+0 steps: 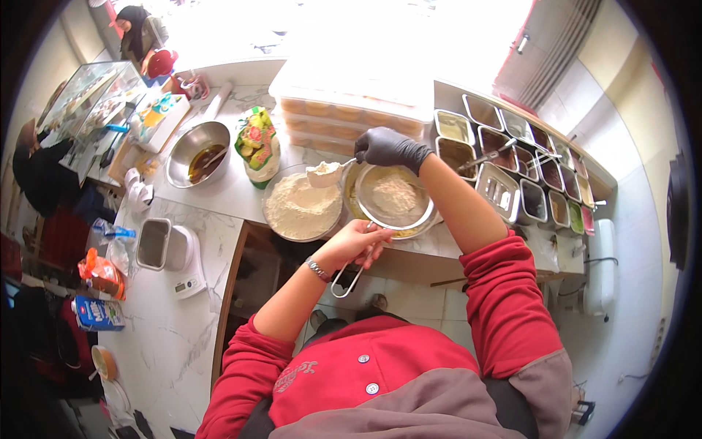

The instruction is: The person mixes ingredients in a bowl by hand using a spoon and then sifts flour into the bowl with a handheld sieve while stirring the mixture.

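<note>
My left hand [357, 244], bare with a watch at the wrist, is closed around the wire handle of a metal sieve [398, 221]. The sieve rests over a bowl [431, 223] with something yellowish inside, and pale flour [395, 192] lies heaped in its mesh. In a black glove, my right hand [393, 149] grips a scoop [330, 181] by its handle. Flour fills the scoop, which hangs between the sieve and a wide bowl of flour [266, 214] on the left. The bowl beneath the sieve is mostly hidden.
Stacked clear boxes [322, 117] stand behind the bowls, beside a colourful pouch [257, 146]. Further left are a steel bowl [179, 172] with dark liquid and a scale [191, 274] carrying a metal container. Several metal topping tins [499, 192] line the right. Other people are at the far left.
</note>
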The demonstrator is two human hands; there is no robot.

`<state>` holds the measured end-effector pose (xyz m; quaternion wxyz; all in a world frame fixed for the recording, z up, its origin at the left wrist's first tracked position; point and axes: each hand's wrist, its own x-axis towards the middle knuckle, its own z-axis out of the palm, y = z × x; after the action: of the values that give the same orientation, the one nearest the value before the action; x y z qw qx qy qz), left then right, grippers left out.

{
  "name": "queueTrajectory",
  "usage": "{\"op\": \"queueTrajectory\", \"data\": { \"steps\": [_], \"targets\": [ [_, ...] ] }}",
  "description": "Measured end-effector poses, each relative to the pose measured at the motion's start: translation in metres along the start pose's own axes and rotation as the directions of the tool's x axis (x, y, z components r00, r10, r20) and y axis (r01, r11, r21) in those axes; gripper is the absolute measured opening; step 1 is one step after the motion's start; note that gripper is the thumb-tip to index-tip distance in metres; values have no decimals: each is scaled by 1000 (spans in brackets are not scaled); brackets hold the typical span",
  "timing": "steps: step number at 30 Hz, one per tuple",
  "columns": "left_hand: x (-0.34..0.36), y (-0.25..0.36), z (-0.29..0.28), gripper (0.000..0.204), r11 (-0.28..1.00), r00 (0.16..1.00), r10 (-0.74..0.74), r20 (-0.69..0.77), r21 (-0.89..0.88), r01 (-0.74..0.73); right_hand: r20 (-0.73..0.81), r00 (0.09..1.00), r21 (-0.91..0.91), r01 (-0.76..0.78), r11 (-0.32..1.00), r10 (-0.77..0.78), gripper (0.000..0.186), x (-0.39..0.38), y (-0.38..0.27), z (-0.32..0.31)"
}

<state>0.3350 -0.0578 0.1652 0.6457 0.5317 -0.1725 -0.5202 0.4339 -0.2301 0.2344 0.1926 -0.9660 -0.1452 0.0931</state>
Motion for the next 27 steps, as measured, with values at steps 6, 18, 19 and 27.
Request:
{"op": "queueTrajectory", "data": {
  "steps": [6, 18, 19, 27],
  "targets": [
    [-3, 0, -4, 29, 1000, 997, -24, -75, -8, 24, -99, 993, -97, -75, 992, 66, 19, -69, 20, -35],
    [0, 1, 0, 25, 998, 998, 5, -68, -63, -9, -614, 757, -567, -226, 792, -223, 18, -162, 28, 42],
    [0, 2, 2, 24, 997, 997, 2, -72, -79, -8, -652, 734, -482, -206, 851, -192, 22, -166, 30, 46],
    [-1, 0, 0, 23, 996, 996, 34, -78, -74, -40, -801, 595, -206, -170, 964, -66, 26, -177, 20, 73]
  ]
}}
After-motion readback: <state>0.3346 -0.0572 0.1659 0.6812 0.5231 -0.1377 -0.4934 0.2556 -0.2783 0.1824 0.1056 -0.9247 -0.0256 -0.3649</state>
